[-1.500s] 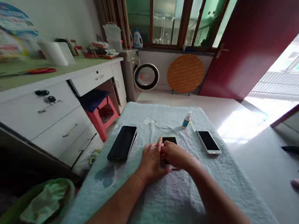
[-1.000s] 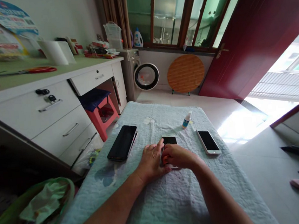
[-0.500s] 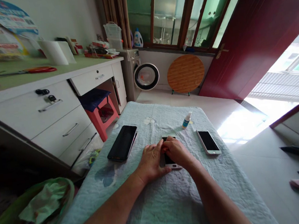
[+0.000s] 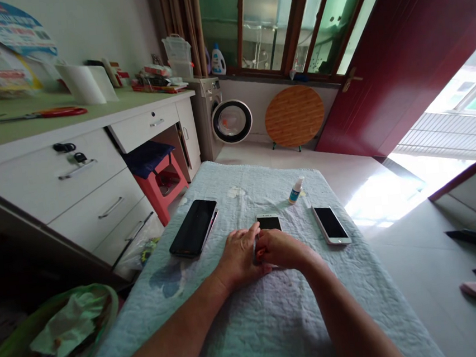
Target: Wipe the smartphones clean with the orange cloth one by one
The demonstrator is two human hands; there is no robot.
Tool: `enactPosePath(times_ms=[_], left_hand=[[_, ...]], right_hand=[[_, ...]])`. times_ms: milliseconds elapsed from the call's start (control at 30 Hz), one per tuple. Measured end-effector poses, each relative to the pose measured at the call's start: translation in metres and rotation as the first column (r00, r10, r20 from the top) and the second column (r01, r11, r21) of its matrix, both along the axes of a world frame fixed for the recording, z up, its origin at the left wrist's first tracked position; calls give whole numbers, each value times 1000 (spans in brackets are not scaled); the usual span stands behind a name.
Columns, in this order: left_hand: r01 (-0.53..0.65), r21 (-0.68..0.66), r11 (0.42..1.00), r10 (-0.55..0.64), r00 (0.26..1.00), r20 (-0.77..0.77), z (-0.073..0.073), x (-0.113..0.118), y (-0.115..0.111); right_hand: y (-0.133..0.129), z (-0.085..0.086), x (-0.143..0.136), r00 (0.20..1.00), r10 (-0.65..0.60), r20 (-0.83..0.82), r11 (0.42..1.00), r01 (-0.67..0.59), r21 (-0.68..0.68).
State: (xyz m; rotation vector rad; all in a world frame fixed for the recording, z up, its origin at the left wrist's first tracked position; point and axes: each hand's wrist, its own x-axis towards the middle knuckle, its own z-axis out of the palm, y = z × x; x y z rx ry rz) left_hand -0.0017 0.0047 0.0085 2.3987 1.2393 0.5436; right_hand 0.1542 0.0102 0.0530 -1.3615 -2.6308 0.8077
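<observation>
A white phone (image 4: pixel 269 221) lies on the pale blue cloth (image 4: pixel 259 185), its top end showing and the rest covered by my hands. Along its left edge rests my left hand (image 4: pixel 240 257), with fingers and thumb around the side of the phone. My right hand (image 4: pixel 280 247) is over the lower part of the screen, fingers curled in; what they hold, if anything, is hidden. To the left lies a large black phone (image 4: pixel 195 227) on top of another item. A white phone with a dark screen (image 4: pixel 330 224) lies to the right. Behind stands a small spray bottle (image 4: pixel 296 190).
On the left is a white drawer desk (image 4: pixel 81 165) with red scissors (image 4: pixel 61 112) on top. A pink stool (image 4: pixel 160 180) stands beside it, and a green basket (image 4: pixel 114 302) at lower left. A round wooden tabletop (image 4: pixel 294 117) leans at the back wall.
My right hand has moved down the phone toward its lower end, uncovering more of the top of the screen. My left hand stays nearly in place. The view has shifted slightly.
</observation>
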Motion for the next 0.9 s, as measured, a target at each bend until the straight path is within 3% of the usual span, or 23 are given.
enactPosePath(times_ms=[200,333,567,900], left_hand=[[7,12,1000,-7,1000,4,-7,-1,2],[1,8,1000,-1,1000,17,-4,0,2],[-30,-28,999,31,999,39,5,2,-3],[-8,16,1000,7,998,58,-7,0,2]], right_hand=[[-2,2,3,1000,15,14,999,-14,-43],[-1,-3,0,1000,13,15,1000,-13,20],[-1,-11,-9,975,-199,102,966,177,191],[-9,-4,-17,971,-174,163,981,156,118]])
